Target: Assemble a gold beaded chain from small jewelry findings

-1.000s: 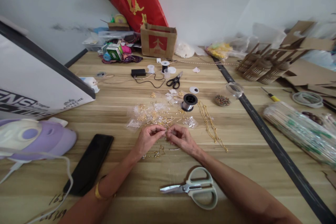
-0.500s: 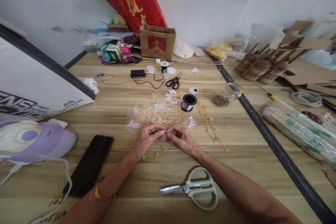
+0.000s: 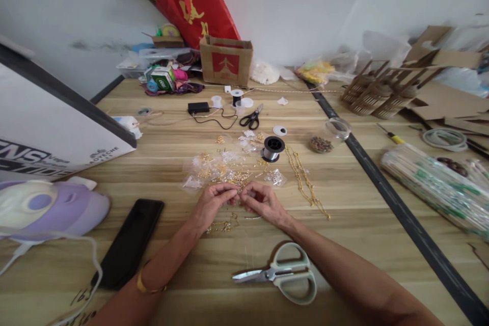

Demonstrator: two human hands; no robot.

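My left hand (image 3: pixel 216 204) and my right hand (image 3: pixel 263 202) meet almost fingertip to fingertip over the table, both closed in a pinch. Whatever sits between the fingers is too small and covered to name. Just beyond them lies a heap of gold and clear beads (image 3: pixel 239 178), beside small plastic bags of jewellery parts (image 3: pixel 206 165). Below the left hand rests a beaded gold chain (image 3: pixel 221 226). A spool of fine wire (image 3: pixel 272 150) stands farther back, and a long gold chain (image 3: pixel 301 175) lies to the right. Nearest me are pale-handled scissors (image 3: pixel 280 275).
A black phone (image 3: pixel 130 242) and a purple-and-white device (image 3: pixel 49 209) with a cable lie left, near a large white box (image 3: pixel 64 122). Black scissors (image 3: pixel 251 118) and a paper bag (image 3: pixel 226 61) are at the back. Packaged sticks (image 3: pixel 435 188) lie right of a black strip (image 3: pixel 382 183).
Both hands stay pinched together in nearly the same place. The view has shifted slightly, so the background sits a little farther left; nothing on the table has visibly been moved.
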